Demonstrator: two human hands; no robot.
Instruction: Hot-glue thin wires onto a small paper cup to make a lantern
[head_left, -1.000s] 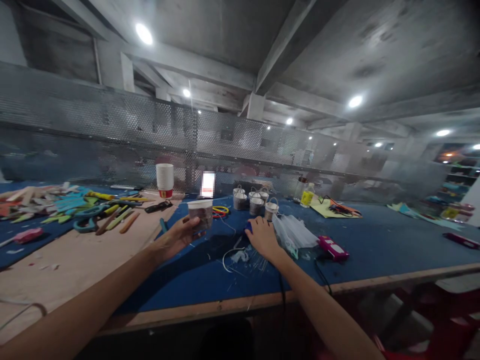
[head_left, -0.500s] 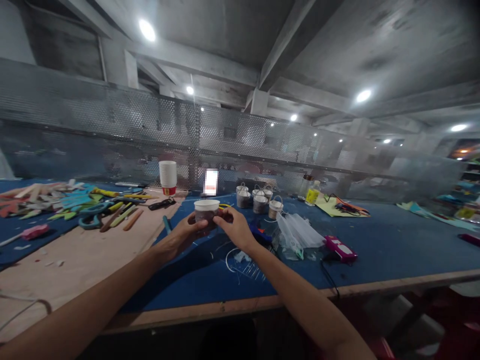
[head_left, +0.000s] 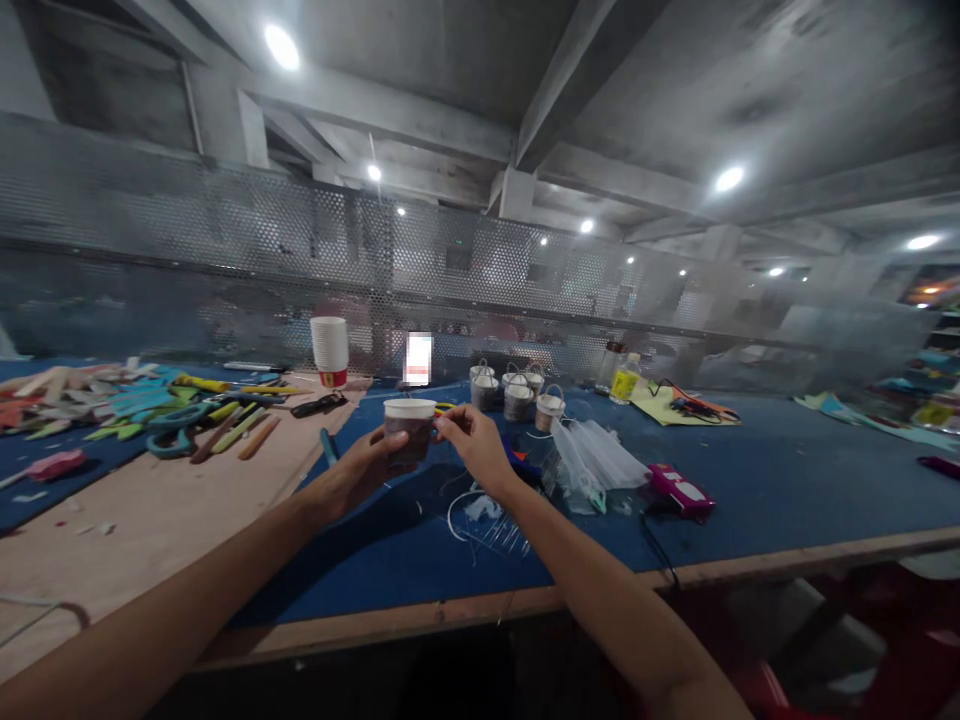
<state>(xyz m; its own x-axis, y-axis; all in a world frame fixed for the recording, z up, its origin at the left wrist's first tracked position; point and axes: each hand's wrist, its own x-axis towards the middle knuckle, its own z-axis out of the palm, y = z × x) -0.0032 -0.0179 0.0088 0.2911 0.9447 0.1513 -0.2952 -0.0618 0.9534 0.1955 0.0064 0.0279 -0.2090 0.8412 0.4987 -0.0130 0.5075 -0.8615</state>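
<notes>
A paper cup (head_left: 410,411) with a white rim and a dark wrapping round its side is held upright above the blue mat. My left hand (head_left: 373,455) grips it from the left, thumb across the front. On the cup's right side, the fingertips of my right hand (head_left: 469,440) are pinched together close to the wall; whatever is between them is too small to make out. Several small wrapped cups with loop handles (head_left: 517,402) stand behind and to the right. A clear plastic bag (head_left: 600,458) lies right of my right hand, near thin clear sticks (head_left: 501,528).
A stack of white cups (head_left: 330,345) stands at the back left. Scissors (head_left: 178,430), wooden-handled tools (head_left: 259,438) and coloured scraps (head_left: 135,400) cover the left side. To the right are a yellow-labelled bottle (head_left: 624,380) and a magenta device (head_left: 681,492). A perforated metal screen (head_left: 480,260) rises behind.
My right fingertips have shifted slightly right, from the cup's front to its right side. The cup remains in my left hand, and the view has shifted a little.
</notes>
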